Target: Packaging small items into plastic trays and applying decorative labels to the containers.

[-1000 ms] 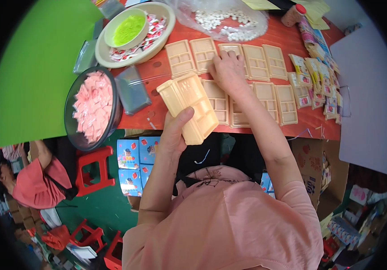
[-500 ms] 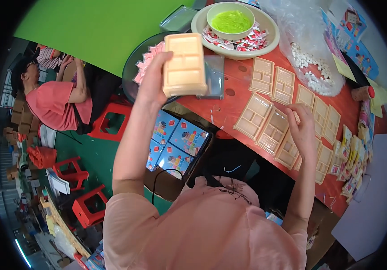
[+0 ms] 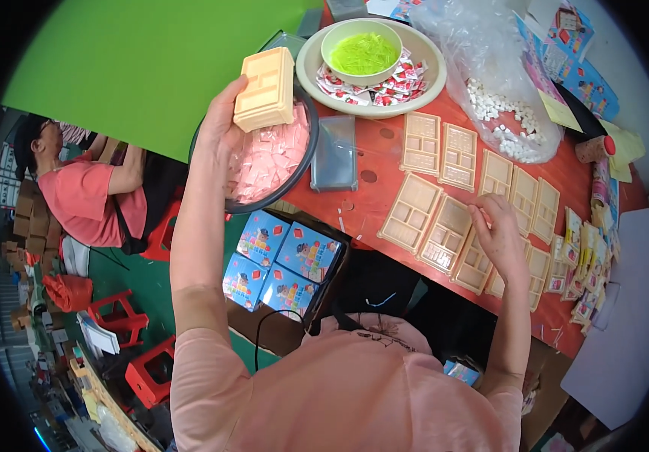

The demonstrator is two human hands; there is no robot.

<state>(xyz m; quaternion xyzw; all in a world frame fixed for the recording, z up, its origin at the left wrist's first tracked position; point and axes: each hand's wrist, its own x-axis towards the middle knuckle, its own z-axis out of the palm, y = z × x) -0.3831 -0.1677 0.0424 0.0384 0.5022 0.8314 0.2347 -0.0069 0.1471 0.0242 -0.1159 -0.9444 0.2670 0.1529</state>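
Trays (image 3: pixel 266 89), a beige stack of them, sit in the left hand (image 3: pixel 223 134), raised over the black basin (image 3: pixel 303 169) of pink packets (image 3: pixel 268 154) at the table's left end. The fingers curl around the stack's near edge and underside, thumb up its side.

The red table (image 3: pixel 370 192) runs diagonally across the view. On it lie more beige trays (image 3: pixel 445 226) in rows, each with several compartments, laid edge to edge. The right hand (image 3: pixel 499 235) rests on one of these near the middle of the rows, fingers bent and pressed together on its rim; whether they pinch anything cannot be told.

A clear bag (image 3: pixel 490 83) of small white pieces lies beyond the rows. Beside it, a cream plate (image 3: pixel 430 68) holds red-and-white packets and a green bowl (image 3: pixel 362 51) of green shreds. A grey lidded box (image 3: pixel 335 154) lies between basin and rows. Blue boxes (image 3: pixel 283 260) are packed in a carton below the table edge. Small packets (image 3: pixel 584 279) line the table's right edge.
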